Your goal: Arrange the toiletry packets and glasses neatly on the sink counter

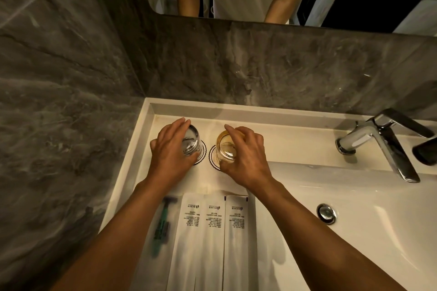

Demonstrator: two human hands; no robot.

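My left hand (169, 152) wraps a clear grey glass (192, 142) that stands on a round scalloped coaster (203, 150). Beside it, my right hand (246, 158) grips an amber glass (225, 146) over a second coaster (212, 157). Both glasses sit at the back left of the white sink counter (283, 139). Nearer to me, three white toiletry packets (205, 231) lie side by side lengthwise. A clear packet holding a green razor (163, 222) lies left of them, partly under my left forearm.
A chrome faucet (378, 139) stands at the right, above the white basin with its drain (326, 213). A dark object (425, 151) pokes in at the right edge. Grey marble walls close the left and back; a mirror hangs above.
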